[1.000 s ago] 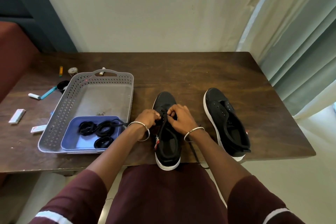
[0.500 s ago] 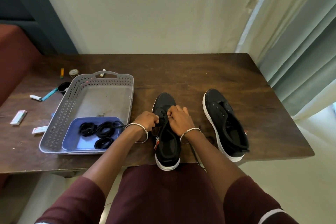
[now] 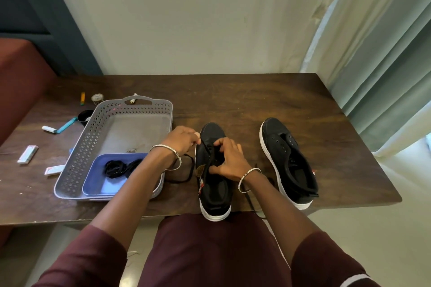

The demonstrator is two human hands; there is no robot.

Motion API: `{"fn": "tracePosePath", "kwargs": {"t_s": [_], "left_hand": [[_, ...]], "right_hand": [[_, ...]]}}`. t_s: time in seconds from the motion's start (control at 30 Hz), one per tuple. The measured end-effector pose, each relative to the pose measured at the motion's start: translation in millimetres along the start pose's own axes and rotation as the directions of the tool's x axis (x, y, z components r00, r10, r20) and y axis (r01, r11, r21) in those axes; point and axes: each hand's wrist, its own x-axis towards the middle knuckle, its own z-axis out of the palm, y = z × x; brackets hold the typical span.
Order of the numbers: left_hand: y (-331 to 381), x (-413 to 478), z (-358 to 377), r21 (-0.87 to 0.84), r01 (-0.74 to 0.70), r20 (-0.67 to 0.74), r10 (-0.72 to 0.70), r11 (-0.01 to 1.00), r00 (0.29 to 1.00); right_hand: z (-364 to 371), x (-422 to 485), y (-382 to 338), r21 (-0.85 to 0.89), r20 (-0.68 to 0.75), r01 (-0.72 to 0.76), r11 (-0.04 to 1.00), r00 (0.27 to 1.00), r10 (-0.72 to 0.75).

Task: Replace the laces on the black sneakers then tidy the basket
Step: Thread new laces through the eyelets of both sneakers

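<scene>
The table [image 3: 233,100] lies bare beyond the right-hand sneaker [image 3: 277,147]; the basket [image 3: 89,140] blocks the left

Dark wooden table [image 3: 233,100] against a pale wall [image 3: 186,18], light curtain [image 3: 373,53] at right, teal pen [image 3: 67,124], white packet [image 3: 28,154] at left

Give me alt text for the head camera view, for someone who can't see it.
A person's left hand pinches a black lace running from a black sneaker on a wooden table while the right hand grips that sneaker's upper. A second sneaker, unlaced, stands to its right; a grey basket to the left holds a blue tray of coiled laces.
</scene>
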Motion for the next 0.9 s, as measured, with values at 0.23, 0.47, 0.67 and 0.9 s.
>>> {"fn": "tracePosePath", "kwargs": {"t_s": [0.23, 0.47, 0.67, 0.9], "left_hand": [[12.5, -21.3, -7.4, -0.114, 0.001, 0.001, -0.001, 0.993, 1.0], [-4.4, -62.1, -16.7, 0.139, 0.082, 0.108, -0.097, 0.987, 0.989], [-11.7, -73.5, -14.9, 0.1, 0.067, 0.052, -0.072, 0.993, 0.996], [-1.3, -83.9, -26.8, -0.189, 0.026, -0.08, -0.042, 0.982, 0.996]], "right_hand": [[3.6, -11.0, 1.8, 0.098, -0.099, -0.004, 0.995, 0.995, 0.014], [8.1, -33.7, 2.9, 0.348, -0.24, 0.017, 0.937, 0.968, 0.071], [21.3, -50.3, -12.1, -0.057, -0.234, 0.177, 0.982, 0.954, -0.186], [21.0, -56.9, -12.2, -0.034, -0.234, -0.007, 0.999, 0.972, -0.001]]}}
